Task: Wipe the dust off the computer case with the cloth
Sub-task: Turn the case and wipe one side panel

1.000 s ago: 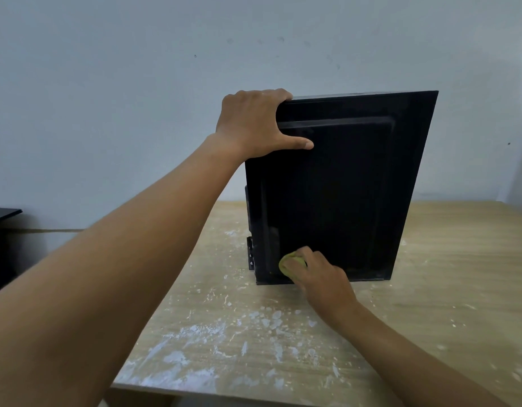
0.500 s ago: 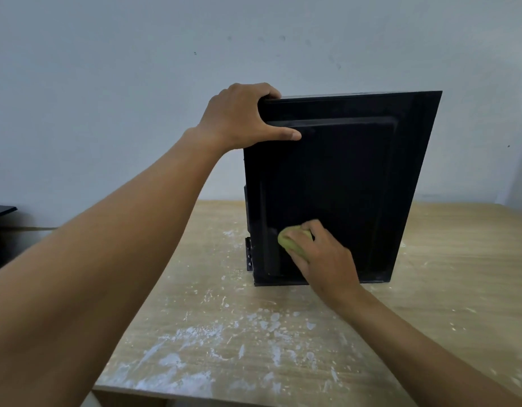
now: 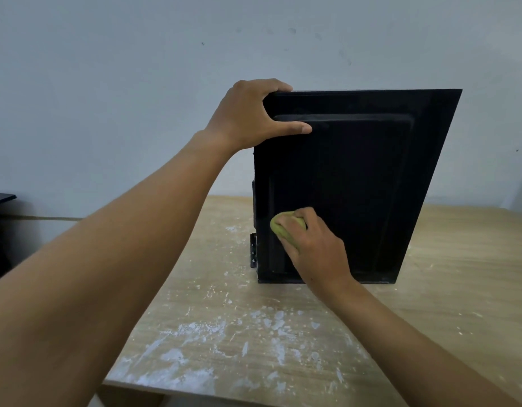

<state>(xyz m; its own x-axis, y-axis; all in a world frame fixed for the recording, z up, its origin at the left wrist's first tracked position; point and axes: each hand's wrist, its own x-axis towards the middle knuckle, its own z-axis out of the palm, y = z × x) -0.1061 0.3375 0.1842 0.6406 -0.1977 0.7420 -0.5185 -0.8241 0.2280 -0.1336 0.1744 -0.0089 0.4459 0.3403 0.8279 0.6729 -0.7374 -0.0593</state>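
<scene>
Computer case [image 3: 371, 186]: standing upright on the wooden table [image 3: 444, 289], its black side panel facing the camera, set toward the table's far side near the wall [image 3: 136, 69].
Cloth [image 3: 283, 227]: a bunched green wad, being pressed against the panel's lower left area.
Right hand [image 3: 315, 248]: fingers curling closed around the cloth, pushing it flat to the panel, likely mid-stroke.
Left hand [image 3: 248, 118]: clamping the case's top left corner, fingers wrapping over the top edge, thumb lying across the panel; probably bracing the case against the wiping pressure.
Edges: the cloth is sitting just beside the panel's left edge and near its bottom edge.
Open room: most of the panel is lying clear above and rightward.
Table surface: carrying white flecks in front of the case.
</scene>
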